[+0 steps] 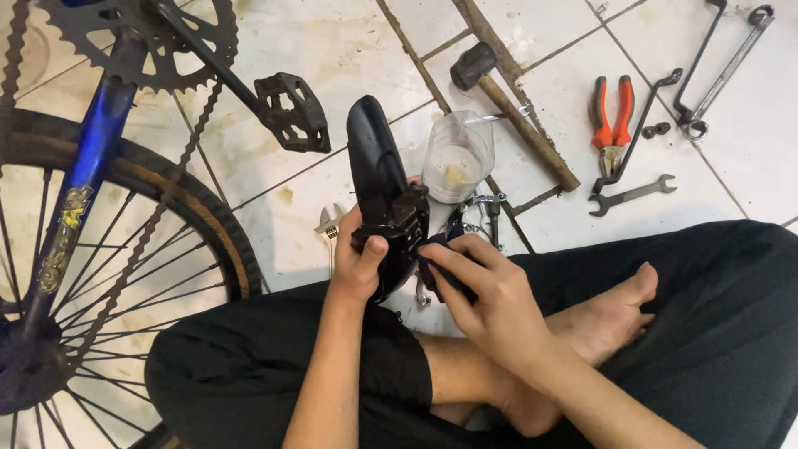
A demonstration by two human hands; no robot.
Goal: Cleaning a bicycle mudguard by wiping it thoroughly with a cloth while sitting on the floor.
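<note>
Black saddle [376, 170] upright, nose up.

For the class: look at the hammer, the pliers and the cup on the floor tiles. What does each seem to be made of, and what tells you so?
Hammer: black, matt head, probably rubber; rough brown handle, likely wood. Pliers: dull grey metal jaws, with orange-red grips that look like plastic or rubber. Cup: clear plastic by its look, since the tiles show through.

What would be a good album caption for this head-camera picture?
Seated cross-legged on tiled floor, left hand steadies a black bicycle saddle while right hand works its clamp, tools nearby.
</note>
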